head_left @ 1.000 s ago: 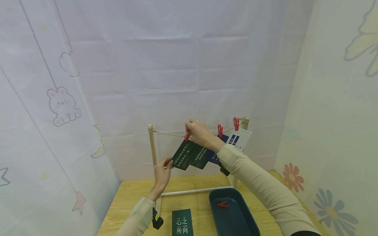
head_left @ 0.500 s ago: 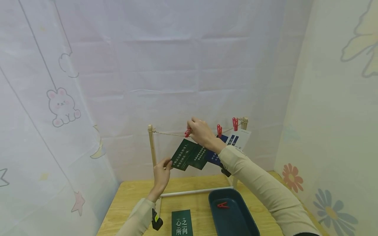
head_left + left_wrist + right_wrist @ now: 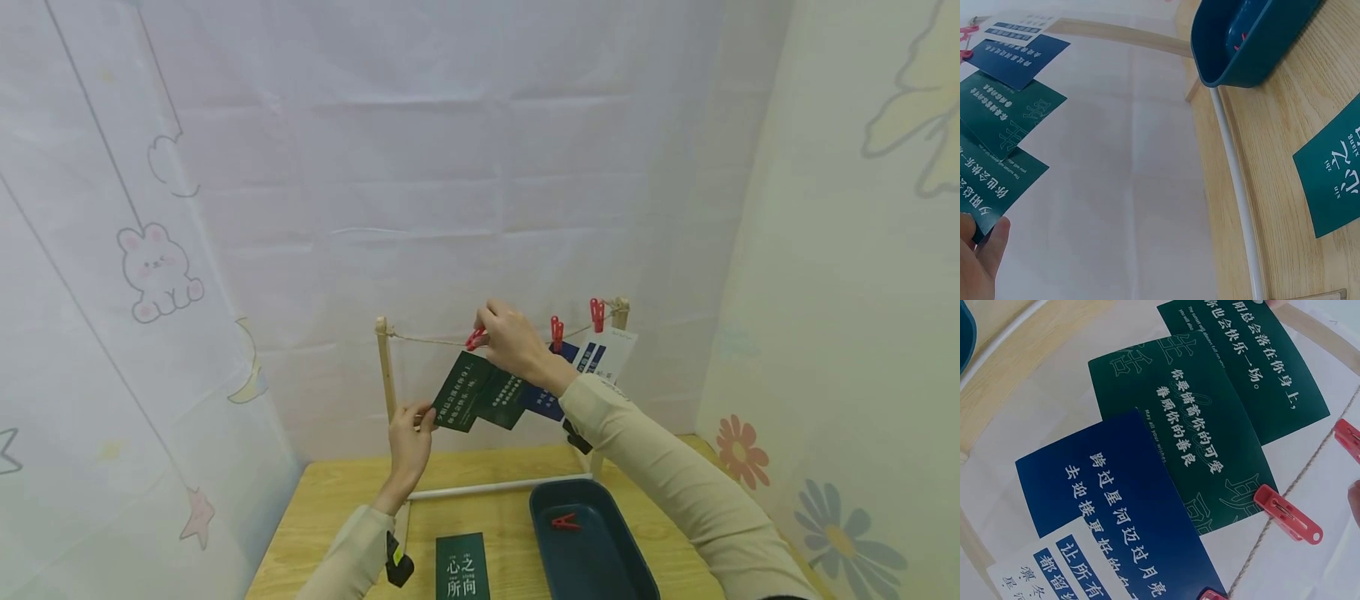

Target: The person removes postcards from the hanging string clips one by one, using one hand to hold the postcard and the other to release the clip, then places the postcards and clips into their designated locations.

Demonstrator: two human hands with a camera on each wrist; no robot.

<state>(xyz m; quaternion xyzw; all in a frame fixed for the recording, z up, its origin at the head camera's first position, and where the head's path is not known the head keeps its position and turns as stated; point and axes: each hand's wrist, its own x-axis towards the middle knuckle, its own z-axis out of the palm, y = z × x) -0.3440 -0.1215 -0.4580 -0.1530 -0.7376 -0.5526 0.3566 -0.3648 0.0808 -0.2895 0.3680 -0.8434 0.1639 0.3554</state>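
Observation:
My left hand (image 3: 408, 446) pinches the lower left corner of a dark green card (image 3: 459, 392) with white lettering. At the card's upper corner, my right hand (image 3: 512, 340) holds a red clothespin (image 3: 475, 338) close to the twine (image 3: 427, 340). In the right wrist view that clothespin (image 3: 1349, 439) is at the right edge, apart from the card, with a fingertip beside it. A second green card (image 3: 1172, 431) hangs from the twine by another clothespin (image 3: 1288, 514). Beyond it hang a blue card (image 3: 1097, 481) and a white card (image 3: 613, 354), also clipped.
A wooden frame (image 3: 387, 375) carries the twine, with a white rod (image 3: 502, 486) low across it. On the table (image 3: 330, 500) lie another green card (image 3: 462, 567) and a dark blue tray (image 3: 633, 550) holding a red clothespin (image 3: 566, 522).
The right hand's clothespin has lifted off the green card's upper corner and tilted, staying near the twine. The left hand keeps its pinch, and the card has shifted slightly left.

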